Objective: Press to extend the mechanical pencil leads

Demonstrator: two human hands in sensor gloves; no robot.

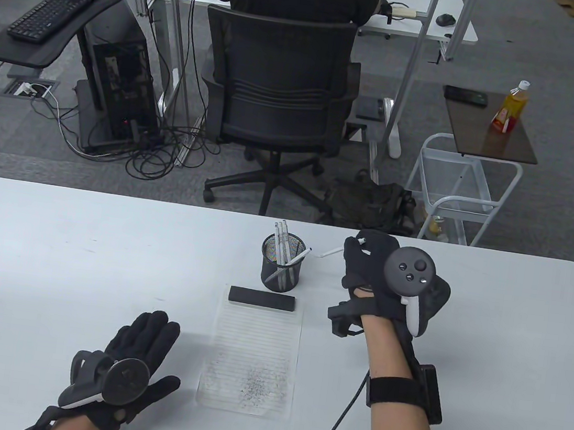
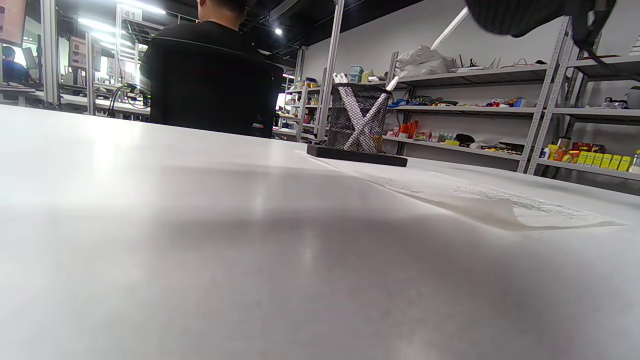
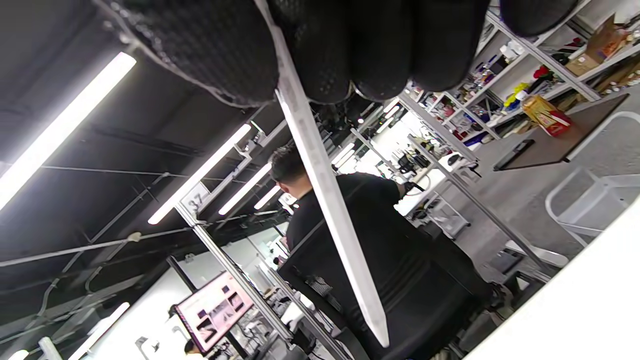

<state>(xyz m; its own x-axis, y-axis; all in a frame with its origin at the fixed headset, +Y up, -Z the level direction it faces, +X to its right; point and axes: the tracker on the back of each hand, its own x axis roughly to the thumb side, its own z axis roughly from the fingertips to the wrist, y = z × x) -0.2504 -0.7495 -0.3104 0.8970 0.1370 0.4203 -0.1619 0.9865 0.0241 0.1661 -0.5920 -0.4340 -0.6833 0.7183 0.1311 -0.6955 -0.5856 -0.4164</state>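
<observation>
My right hand (image 1: 365, 259) is raised above the table, right of the black mesh pencil cup (image 1: 280, 272), and grips a white mechanical pencil (image 1: 331, 253) in a closed fist. The pencil's tip points left toward the cup and its cap end (image 1: 361, 240) shows at the thumb. In the right wrist view the pencil (image 3: 330, 200) runs down from between the gloved fingers (image 3: 320, 55). The cup holds several white pencils (image 1: 283, 243); it also shows in the left wrist view (image 2: 357, 119). My left hand (image 1: 142, 349) lies flat on the table, fingers spread, holding nothing.
A lined paper sheet (image 1: 252, 358) with pencil marks lies in front of the cup, with a black eraser block (image 1: 262, 299) on its far end. A cable (image 1: 338, 428) trails from my right wrist. Past the table's far edge stand an office chair (image 1: 276, 97) and a white cart (image 1: 459, 190).
</observation>
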